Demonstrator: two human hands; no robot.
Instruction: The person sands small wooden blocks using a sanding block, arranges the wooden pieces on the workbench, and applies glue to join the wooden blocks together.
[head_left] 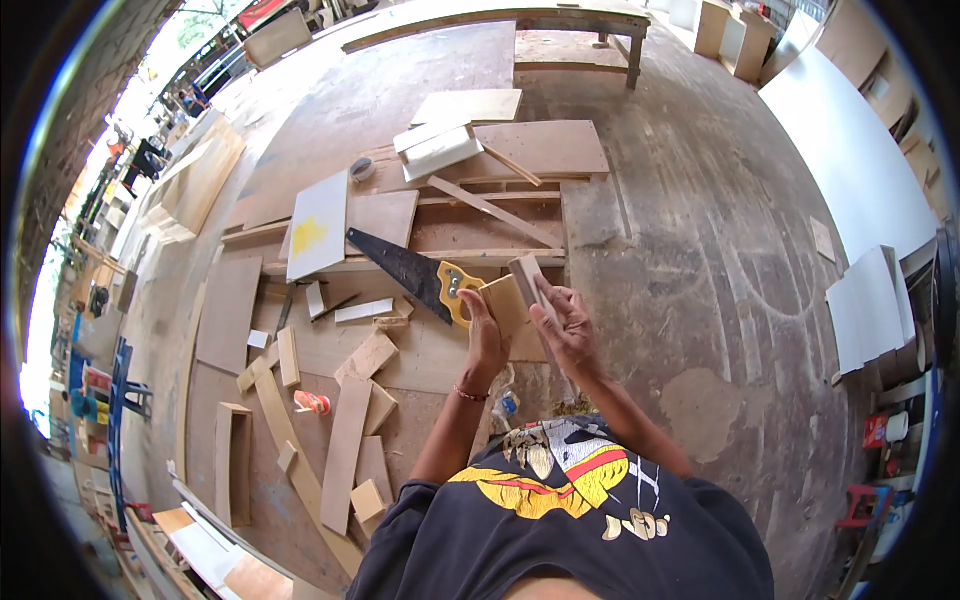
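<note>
In front of my chest, my left hand (484, 345) is closed on the edge of a small wooden board (506, 305), thumb pointing up along it. My right hand (566, 328) grips a narrow wood strip (527, 272), its far end tilted upward, right against the board's right side. Whether the two pieces are joined cannot be seen. Just beyond my left hand lies a handsaw (398, 268) with a dark blade and a yellow handle, which the left thumb partly overlaps. A small blue-and-white item (509, 404) shows below the hands, by my shirt.
Wood offcuts (352, 440) litter the floor at left, with a red-and-white container (312, 402) among them. Farther off are a white panel with a yellow stain (317, 226), a small round tub (362, 170) and a white box-like piece (438, 150). A workbench (500, 17) stands at the back.
</note>
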